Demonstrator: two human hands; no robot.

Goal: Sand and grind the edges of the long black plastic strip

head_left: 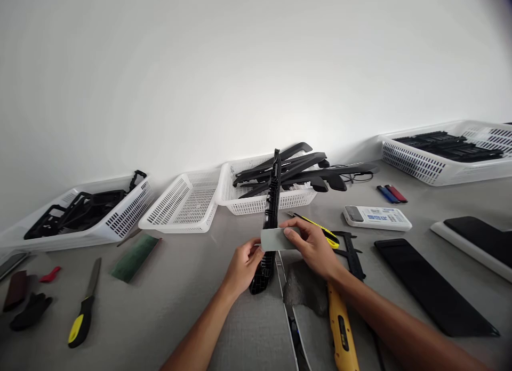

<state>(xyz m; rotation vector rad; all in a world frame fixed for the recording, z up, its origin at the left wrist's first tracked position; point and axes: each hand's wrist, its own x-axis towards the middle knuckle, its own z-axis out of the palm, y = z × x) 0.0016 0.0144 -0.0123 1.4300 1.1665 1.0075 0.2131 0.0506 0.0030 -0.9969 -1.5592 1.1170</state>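
My right hand [310, 243] pinches a flat, pale grey-green rectangular piece [276, 240], its thumb on the near face. The piece lies across a long black ribbed plastic part [272, 200] and covers a short stretch of it. My left hand [245, 261] is closed at the left side of this part, its fingertips by the left end of the flat piece; the far fingers are partly hidden. Lengthwise, the black part points away from me, its wide end [261, 283] toward me. Just beyond my right hand lie a yellow utility knife [330, 236] and a black caliper [352, 256].
White baskets hold black parts: one at left [132, 211], one in the middle [260, 203], one at right [432, 168]. Another white basket [200, 222] stands between. A yellow-handled tool [342, 333], grey cloth-like lump [304, 288], file [86, 312], green sheet [136, 258] and black slab [432, 285] lie around.
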